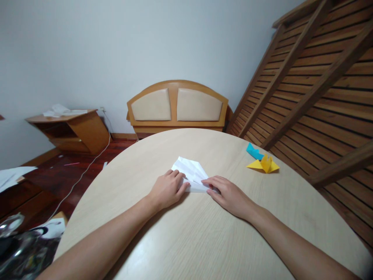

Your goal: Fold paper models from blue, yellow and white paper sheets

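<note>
White folded paper [190,173] lies near the middle of the round pale wooden worktop [186,241], creased into a pointed shape with several pleats fanning toward its far end. Both hands press on its near edge. The left hand [167,189] is curled into a loose fist, knuckles up, its fingers bent down against the left side of the paper. The right hand [229,194] lies flatter, palm down, its fingers stretched leftward so that the fingertips [207,182] rest on the paper's near right corner; neither hand lifts the sheet, they only pin it to the worktop. The two hands sit close together, with a narrow strip of paper showing between them. Farther right on the worktop, well apart from the hands, stand a yellow folded paper figure [264,164] and, just behind it and touching or nearly so, a blue folded paper piece [253,151]. Beyond the worktop a wooden headboard [177,105] with two padded panels leans against the wall.
</note>
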The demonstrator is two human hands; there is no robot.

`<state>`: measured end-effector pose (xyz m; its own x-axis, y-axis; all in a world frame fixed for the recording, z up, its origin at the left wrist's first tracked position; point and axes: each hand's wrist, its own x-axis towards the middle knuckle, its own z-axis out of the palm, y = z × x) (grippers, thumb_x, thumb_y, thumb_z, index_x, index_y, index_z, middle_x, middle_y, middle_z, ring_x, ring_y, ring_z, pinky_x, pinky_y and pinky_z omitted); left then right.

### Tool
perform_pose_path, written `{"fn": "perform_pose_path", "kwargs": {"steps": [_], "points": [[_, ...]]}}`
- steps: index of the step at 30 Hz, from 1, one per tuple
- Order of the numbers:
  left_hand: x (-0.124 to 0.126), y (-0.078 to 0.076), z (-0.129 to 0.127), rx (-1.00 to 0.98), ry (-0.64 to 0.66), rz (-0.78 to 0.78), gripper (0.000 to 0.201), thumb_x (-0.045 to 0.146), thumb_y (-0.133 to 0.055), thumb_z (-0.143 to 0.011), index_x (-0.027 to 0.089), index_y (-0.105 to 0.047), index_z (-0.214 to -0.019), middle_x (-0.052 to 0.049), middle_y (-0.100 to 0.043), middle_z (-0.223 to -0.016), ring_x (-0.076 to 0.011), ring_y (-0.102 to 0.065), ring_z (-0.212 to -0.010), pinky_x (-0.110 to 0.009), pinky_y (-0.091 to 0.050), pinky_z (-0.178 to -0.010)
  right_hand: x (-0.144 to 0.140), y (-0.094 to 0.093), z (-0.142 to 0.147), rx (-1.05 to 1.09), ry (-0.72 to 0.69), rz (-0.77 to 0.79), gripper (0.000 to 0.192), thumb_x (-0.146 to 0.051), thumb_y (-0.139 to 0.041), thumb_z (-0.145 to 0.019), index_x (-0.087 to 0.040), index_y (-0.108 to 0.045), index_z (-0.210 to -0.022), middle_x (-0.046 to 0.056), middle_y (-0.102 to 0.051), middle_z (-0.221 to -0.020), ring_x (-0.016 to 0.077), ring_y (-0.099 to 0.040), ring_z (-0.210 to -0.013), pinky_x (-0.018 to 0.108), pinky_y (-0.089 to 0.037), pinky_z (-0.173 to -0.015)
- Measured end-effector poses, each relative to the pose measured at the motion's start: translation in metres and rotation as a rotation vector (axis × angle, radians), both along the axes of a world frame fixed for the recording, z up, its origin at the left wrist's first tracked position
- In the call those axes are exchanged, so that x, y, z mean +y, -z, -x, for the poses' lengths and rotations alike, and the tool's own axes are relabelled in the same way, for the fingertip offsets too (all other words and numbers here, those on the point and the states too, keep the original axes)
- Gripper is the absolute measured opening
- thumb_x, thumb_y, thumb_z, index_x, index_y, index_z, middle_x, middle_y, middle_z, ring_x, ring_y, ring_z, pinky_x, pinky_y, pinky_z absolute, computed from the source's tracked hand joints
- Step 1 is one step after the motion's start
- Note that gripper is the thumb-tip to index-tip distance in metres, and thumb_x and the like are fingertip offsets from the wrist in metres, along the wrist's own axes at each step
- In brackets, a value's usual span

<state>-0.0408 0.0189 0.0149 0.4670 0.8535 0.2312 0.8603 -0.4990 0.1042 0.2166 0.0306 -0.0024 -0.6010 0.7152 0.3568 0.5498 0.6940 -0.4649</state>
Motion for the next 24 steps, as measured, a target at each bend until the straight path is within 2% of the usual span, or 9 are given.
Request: {"fn": "perform_pose_path", "kwargs": {"steps": [2,6,10,12,14,18,20,22,24], "points": [[-0.001,0.001,-0.001,0.004,0.009,0.001,0.031,0.040,-0.041,-0.103,0.017,-0.062,-0.108,-0.010,-0.068,-0.099,-0.0262,-0.063,-0.094,-0.040,-0.055,-0.080,0.001,0.000,-0.001,-0.001,0.005,0.002,0.025,-0.020,-0.055,-0.095,-0.024,-0.068,-0.116,0.007,-0.072,-0.112,0.0232,-0.065,-0.107,0.041,-0.051,-0.095],[0.005,0.007,0.001,0.006,-0.006,-0.029,0.032,0.034,-0.043,-0.103,0.015,-0.054,-0.126,-0.011,-0.069,-0.107,-0.0274,-0.064,-0.100,-0.041,-0.056,-0.082,0.001,0.001,-0.001,0.004,-0.027,-0.009,0.026,-0.020,-0.052,-0.098,-0.025,-0.068,-0.119,0.007,-0.071,-0.114,0.0226,-0.064,-0.109,0.040,-0.050,-0.097],[0.006,0.008,0.002,0.003,0.015,-0.060,0.028,0.028,-0.046,-0.102,0.017,-0.056,-0.126,-0.013,-0.067,-0.116,-0.0272,-0.065,-0.101,-0.042,-0.056,-0.085,0.000,0.000,0.002,-0.020,-0.054,-0.027,0.028,-0.019,-0.049,-0.100,-0.026,-0.069,-0.119,0.007,-0.069,-0.107,0.0221,-0.064,-0.104,0.038,-0.052,-0.092],[-0.001,0.006,-0.003,-0.030,0.067,-0.103,0.028,0.023,-0.045,-0.101,0.017,-0.057,-0.126,-0.015,-0.061,-0.132,-0.0285,-0.062,-0.114,-0.045,-0.053,-0.096,0.000,0.000,0.003,-0.026,-0.032,-0.034,0.030,-0.019,-0.048,-0.100,-0.026,-0.070,-0.119,0.007,-0.068,-0.105,0.0221,-0.064,-0.102,0.038,-0.052,-0.090],[-0.012,0.005,-0.011,-0.061,0.150,-0.137,0.033,0.023,-0.044,-0.101,0.016,-0.054,-0.132,-0.016,-0.050,-0.148,-0.0316,-0.048,-0.135,-0.050,-0.042,-0.111,0.001,0.001,0.002,-0.032,0.004,-0.040,0.031,-0.019,-0.048,-0.100,-0.026,-0.069,-0.122,0.007,-0.067,-0.106,0.0220,-0.063,-0.102,0.039,-0.053,-0.090],[-0.031,0.010,-0.028,-0.092,0.231,0.061,0.061,0.045,-0.045,-0.101,0.014,-0.034,-0.152,-0.018,-0.032,-0.161,-0.0327,-0.028,-0.150,-0.054,-0.032,-0.118,0.002,0.002,0.000,-0.098,0.066,-0.076,0.034,-0.026,-0.048,-0.101,-0.027,-0.066,-0.130,0.010,-0.066,-0.122,0.0242,-0.061,-0.114,0.044,-0.050,-0.099],[-0.033,0.012,-0.032,-0.074,0.223,0.170,0.066,0.051,-0.039,-0.102,0.012,-0.031,-0.154,-0.017,-0.027,-0.162,-0.0323,-0.021,-0.152,-0.053,-0.027,-0.121,-0.002,0.000,0.001,-0.190,0.089,-0.094,0.038,-0.032,-0.048,-0.102,-0.025,-0.062,-0.136,0.012,-0.062,-0.135,0.0269,-0.057,-0.124,0.050,-0.045,-0.106],[-0.032,0.013,-0.032,-0.061,0.206,0.232,0.069,0.053,-0.037,-0.101,0.011,-0.029,-0.156,-0.016,-0.023,-0.163,-0.0318,-0.016,-0.153,-0.052,-0.022,-0.123,-0.009,-0.002,0.004,-0.293,0.090,-0.084,0.045,-0.038,-0.045,-0.102,-0.022,-0.055,-0.143,0.012,-0.053,-0.149,0.0298,-0.048,-0.136,0.056,-0.035,-0.114],[-0.029,0.013,-0.031,-0.056,0.197,0.249,0.075,0.054,-0.041,-0.099,0.011,-0.025,-0.158,-0.015,-0.020,-0.164,-0.0325,-0.013,-0.153,-0.052,-0.019,-0.124,-0.017,-0.003,0.008,-0.369,0.070,-0.040,0.054,-0.043,-0.041,-0.103,-0.020,-0.044,-0.151,0.011,-0.038,-0.160,0.0310,-0.033,-0.147,0.059,-0.024,-0.120]]}}
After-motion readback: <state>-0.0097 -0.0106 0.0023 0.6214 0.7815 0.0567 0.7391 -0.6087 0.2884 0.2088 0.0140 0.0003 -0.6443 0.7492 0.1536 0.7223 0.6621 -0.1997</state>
